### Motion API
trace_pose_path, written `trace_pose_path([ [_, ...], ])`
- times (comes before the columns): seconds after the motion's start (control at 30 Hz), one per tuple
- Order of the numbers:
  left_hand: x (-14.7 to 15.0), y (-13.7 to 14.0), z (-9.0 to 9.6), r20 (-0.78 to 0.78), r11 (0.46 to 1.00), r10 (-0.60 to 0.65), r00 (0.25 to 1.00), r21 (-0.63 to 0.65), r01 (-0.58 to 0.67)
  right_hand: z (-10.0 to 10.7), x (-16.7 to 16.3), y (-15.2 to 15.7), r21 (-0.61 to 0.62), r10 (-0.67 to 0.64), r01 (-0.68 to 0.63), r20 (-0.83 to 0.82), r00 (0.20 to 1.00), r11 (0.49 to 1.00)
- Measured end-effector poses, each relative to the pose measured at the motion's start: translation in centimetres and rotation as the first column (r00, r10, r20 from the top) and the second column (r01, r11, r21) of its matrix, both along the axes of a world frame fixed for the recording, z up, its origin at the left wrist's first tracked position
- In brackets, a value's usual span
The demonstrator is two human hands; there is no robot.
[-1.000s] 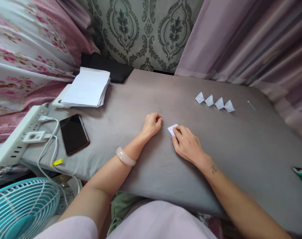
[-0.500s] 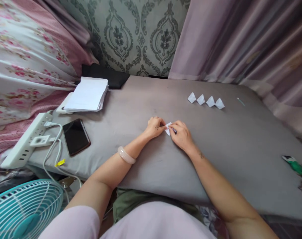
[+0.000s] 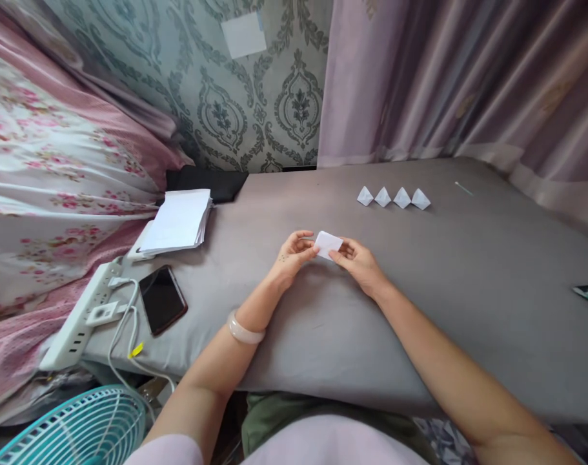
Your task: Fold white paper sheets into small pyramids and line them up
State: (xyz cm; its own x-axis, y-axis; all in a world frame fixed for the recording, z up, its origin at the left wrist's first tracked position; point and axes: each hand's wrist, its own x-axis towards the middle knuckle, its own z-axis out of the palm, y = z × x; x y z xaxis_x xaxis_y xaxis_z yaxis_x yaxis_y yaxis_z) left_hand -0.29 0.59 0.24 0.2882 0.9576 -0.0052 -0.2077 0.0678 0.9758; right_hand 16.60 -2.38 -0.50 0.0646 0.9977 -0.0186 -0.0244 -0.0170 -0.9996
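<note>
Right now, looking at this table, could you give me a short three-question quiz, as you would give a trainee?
1. True or false: both the left hand and the right hand hold the small white paper piece.
2. How many folded paper triangles lie in the row at the far side of the grey table?
3. What lies nearest the smartphone? A) the stack of white paper B) the white power strip C) the turquoise fan

Key
1. True: each hand pinches one side of it, lifted above the table.
2. Four.
3. B: the strip lies right beside the phone.
</note>
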Motion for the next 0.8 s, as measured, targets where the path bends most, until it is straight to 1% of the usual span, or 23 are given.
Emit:
trace_pose_path([
  [0.03,0.2,-0.2,0.1,0.032,1.000,-0.015,0.999,-0.007,0.015,0.3,-0.3,-0.2,-0.012,0.020,-0.021,-0.080,0.997,1.000],
  [0.1,0.5,-0.5,0.3,0.055,0.998,-0.048,0.997,-0.031,0.050,0.8,-0.8,-0.5,-0.027,0.011,-0.016,-0.189,0.982,1.000],
  [0.2,0.8,-0.9,0.2,0.030,0.993,-0.087,0.996,-0.081,0.089,1.1,-1.0,-0.7,-0.047,-0.048,0.038,-0.251,0.967,0.998],
  [0.27,0.9,-1.1,0.1,0.008,0.987,-0.112,0.994,-0.112,0.112,1.1,-0.8,-0.8,-0.076,-0.060,0.045,-0.216,0.974,0.996],
  [0.33,0.9,-1.2,0.0,-0.018,0.986,-0.120,0.993,-0.121,0.117,1.2,-0.4,-0.8,-0.105,-0.036,0.022,-0.131,0.991,0.994],
  [0.43,0.7,-1.3,0.4,-0.062,0.988,-0.120,0.991,-0.102,0.113,1.6,0.3,-0.8,-0.117,0.044,-0.041,0.021,0.999,0.992],
  [0.57,0.4,-1.3,0.9,-0.060,0.974,-0.186,0.981,-0.140,0.176,2.1,0.9,-0.9,-0.132,0.143,-0.121,0.178,0.973,0.984],
  [0.6,0.3,-1.2,1.0,-0.059,0.974,-0.182,0.981,-0.146,0.172,2.3,0.9,-0.9,-0.129,0.148,-0.125,0.190,0.971,0.984],
  [0.67,0.2,-1.0,0.8,-0.034,0.980,-0.134,0.990,-0.155,0.128,2.4,0.7,-1.0,-0.110,0.125,-0.109,0.153,0.980,0.988],
  [0.73,0.1,-0.7,0.5,0.042,0.978,-0.080,0.996,-0.189,0.087,2.4,0.4,-1.1,-0.085,0.093,-0.087,0.072,0.993,0.993],
  [0.8,0.1,-0.6,0.2,0.116,0.969,-0.053,0.992,-0.234,0.080,2.3,0.2,-1.1,-0.061,0.067,-0.065,0.032,0.997,0.996],
])
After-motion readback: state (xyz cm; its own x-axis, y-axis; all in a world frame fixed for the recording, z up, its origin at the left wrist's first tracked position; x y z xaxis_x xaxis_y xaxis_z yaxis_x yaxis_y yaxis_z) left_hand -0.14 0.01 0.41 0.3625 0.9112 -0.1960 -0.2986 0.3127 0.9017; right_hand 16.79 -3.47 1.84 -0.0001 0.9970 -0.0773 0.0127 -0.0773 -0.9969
